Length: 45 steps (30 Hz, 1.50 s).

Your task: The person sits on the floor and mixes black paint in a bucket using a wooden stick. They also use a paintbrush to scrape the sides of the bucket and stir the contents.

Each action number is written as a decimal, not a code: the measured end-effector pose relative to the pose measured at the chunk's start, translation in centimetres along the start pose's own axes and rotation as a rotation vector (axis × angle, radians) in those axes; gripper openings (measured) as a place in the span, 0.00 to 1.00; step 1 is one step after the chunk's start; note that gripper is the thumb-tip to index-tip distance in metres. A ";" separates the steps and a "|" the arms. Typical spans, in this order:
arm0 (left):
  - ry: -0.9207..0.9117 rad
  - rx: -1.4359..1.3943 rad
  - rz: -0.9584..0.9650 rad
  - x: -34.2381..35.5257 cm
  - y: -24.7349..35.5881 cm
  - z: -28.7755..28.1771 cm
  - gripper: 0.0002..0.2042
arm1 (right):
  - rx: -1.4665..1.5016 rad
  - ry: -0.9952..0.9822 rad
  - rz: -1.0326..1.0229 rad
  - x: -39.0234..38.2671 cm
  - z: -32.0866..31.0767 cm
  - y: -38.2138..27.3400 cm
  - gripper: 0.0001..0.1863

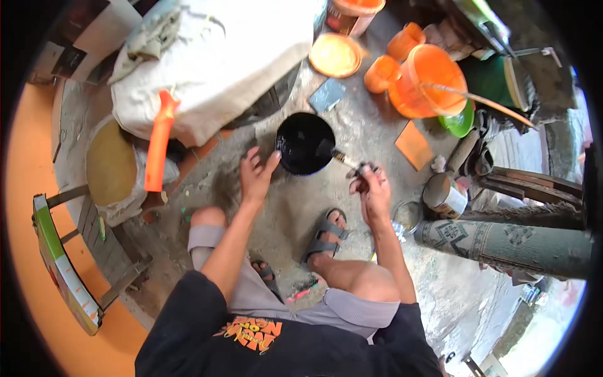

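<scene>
A round dark bucket point(300, 143) holding black liquid stands on the floor in front of me. At its left rim is my left hand point(256, 179), fingers apart and thumb touching or very close to the edge. My right hand point(370, 188), lower right of the bucket, grips a paintbrush point(344, 159) by its handle. The dark brush head is over the bucket's right side, against the black interior; whether it dips into the liquid I cannot tell. My right fingers have dark smears.
Orange buckets point(427, 81), a lid point(334, 56), green bowl point(457, 125), slate-coloured square point(326, 95) and orange tile point(413, 144) lie beyond. Left: white-covered object point(220, 69), orange roller handle point(160, 144), sack point(110, 163). Right: tin point(446, 195), rolled mat point(502, 245). My sandalled feet are below the bucket.
</scene>
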<state>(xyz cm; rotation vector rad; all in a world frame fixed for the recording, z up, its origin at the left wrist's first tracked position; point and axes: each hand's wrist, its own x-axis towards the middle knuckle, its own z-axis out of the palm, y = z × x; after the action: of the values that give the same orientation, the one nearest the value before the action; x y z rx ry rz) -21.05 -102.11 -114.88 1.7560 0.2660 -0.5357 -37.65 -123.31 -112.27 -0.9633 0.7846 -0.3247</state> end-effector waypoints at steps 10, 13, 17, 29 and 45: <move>-0.537 -0.371 -0.507 -8.8 8.6 8.0 0.19 | 0.153 -0.182 0.415 -0.6 3.2 -6.5 0.12; -0.569 -0.353 -0.491 -6.9 9.7 9.2 0.17 | -0.084 -0.258 0.436 0.4 3.9 -8.3 0.16; -0.519 -0.195 -0.470 -5.7 10.2 11.0 0.11 | -0.699 -0.321 0.298 1.8 1.1 -11.7 0.21; -0.513 -0.108 -0.351 -4.8 7.6 4.6 0.14 | -2.316 0.132 -0.331 26.0 -11.7 -28.0 0.15; -0.463 -0.159 -0.316 -4.1 7.6 4.5 0.13 | -2.409 0.131 -0.548 26.9 -14.1 -27.0 0.11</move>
<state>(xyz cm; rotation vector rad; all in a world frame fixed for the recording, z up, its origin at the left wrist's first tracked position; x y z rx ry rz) -22.08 -107.93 -107.17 1.3949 0.2501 -1.0989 -27.04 -162.14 -106.61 -3.4492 0.7430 0.3511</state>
